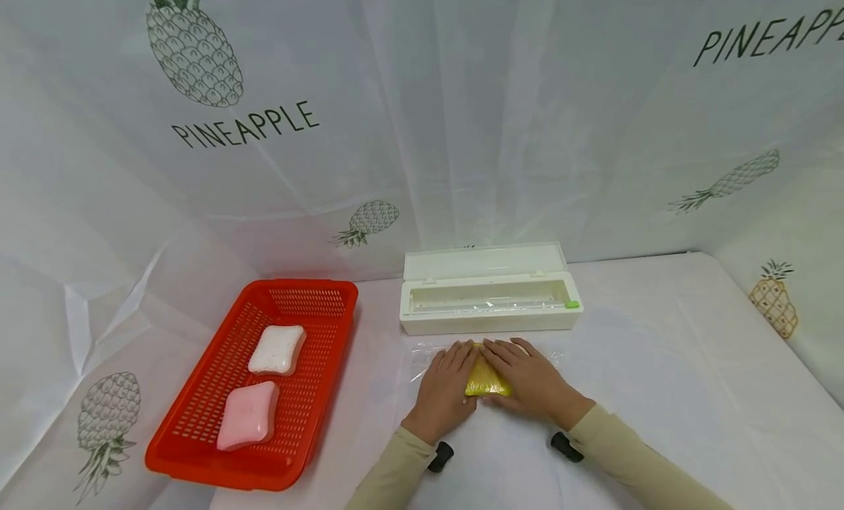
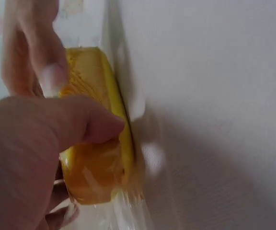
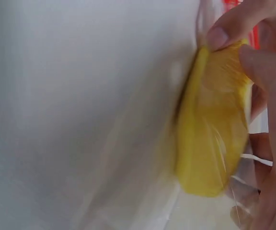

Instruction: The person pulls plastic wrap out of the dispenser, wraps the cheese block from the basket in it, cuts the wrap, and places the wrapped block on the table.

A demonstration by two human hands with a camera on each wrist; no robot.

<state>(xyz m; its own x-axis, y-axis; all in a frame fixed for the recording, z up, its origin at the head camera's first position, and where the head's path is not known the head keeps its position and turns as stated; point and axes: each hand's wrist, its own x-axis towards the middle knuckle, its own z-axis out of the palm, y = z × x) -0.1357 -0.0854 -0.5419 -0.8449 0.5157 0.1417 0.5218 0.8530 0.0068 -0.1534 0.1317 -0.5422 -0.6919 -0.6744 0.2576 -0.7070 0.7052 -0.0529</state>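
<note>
A yellow bar of soap (image 1: 486,382), covered in clear cling film, lies between both hands on the white tablecloth. My left hand (image 1: 443,389) grips its left side, the thumb against the near face in the left wrist view and the fingers over the far side. From the right, my right hand (image 1: 530,382) holds the same bar, its thumb on the wrapped surface in the right wrist view. Loose cling film (image 1: 420,360) spreads flat beyond the hands. Some of the fingers are hidden behind the soap.
Behind the hands stands a white cling film dispenser (image 1: 488,323), lid raised, with a green slider (image 1: 571,304) at its right end. To the left, a red plastic basket (image 1: 323,415) contains a white soap bar (image 1: 277,349) and a pink one (image 1: 247,416). Pineapple-printed cloth (image 1: 475,129) hangs behind.
</note>
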